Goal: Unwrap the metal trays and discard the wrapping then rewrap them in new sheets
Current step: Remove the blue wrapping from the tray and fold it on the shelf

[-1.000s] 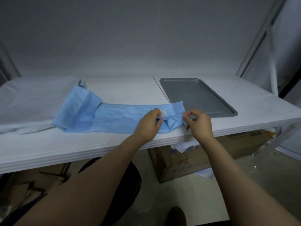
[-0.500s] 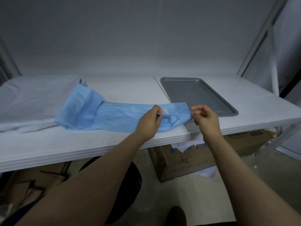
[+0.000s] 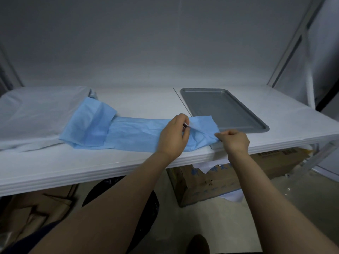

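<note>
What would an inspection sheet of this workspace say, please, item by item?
Surface: white table.
Job's things: bare metal tray at right; creased blue sheet in the middle; white sheets at left.
Clutter: nothing seen.
Grippers: left hand and right hand each pinch the blue sheet's right end.
Cables: nothing seen.
Surroundings: cardboard box under the table; grey wall behind.

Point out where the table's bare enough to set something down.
Bare table behind the blue wrap, between the white sheets and the metal tray; also right of the tray, and the front strip left of the hands. Crowded where the left hand and right hand pinch the wrap by the tray's near corner.
</note>
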